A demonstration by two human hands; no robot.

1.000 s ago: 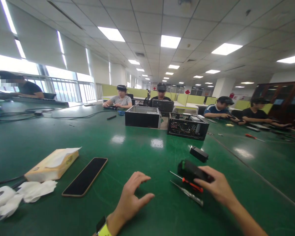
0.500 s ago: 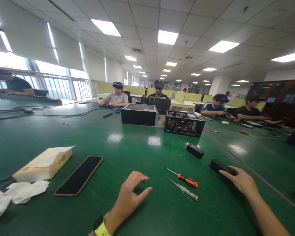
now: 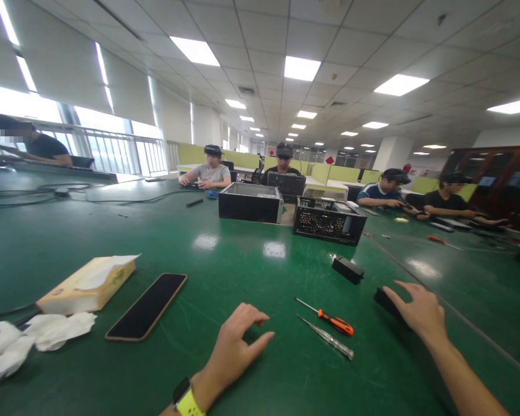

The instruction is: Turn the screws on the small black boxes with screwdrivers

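Observation:
My left hand (image 3: 242, 341) rests on the green table (image 3: 251, 277), thumb and fingers apart and nothing between them. To its right lie an orange-and-black screwdriver (image 3: 335, 322) and a clear-handled slim screwdriver (image 3: 331, 342), side by side. My right hand (image 3: 416, 312) is over a black rectangular block (image 3: 389, 304), its thumb and fingers spread. The hand hides part of this block, and whether it touches it I cannot tell. A second black rectangular block (image 3: 348, 270) lies farther forward, to the left of that hand.
A phone (image 3: 149, 306), a tissue pack (image 3: 91, 283) and crumpled tissues (image 3: 56, 332) lie on the left. Ahead stand a black metal case (image 3: 250, 208) and an open computer case (image 3: 327, 222). Several people sit around the table. Cables (image 3: 69, 193) cross its far left.
My right hand's fingers have lifted and spread from the black block, which was gripped before. My left hand keeps its pose. The view has shifted slightly.

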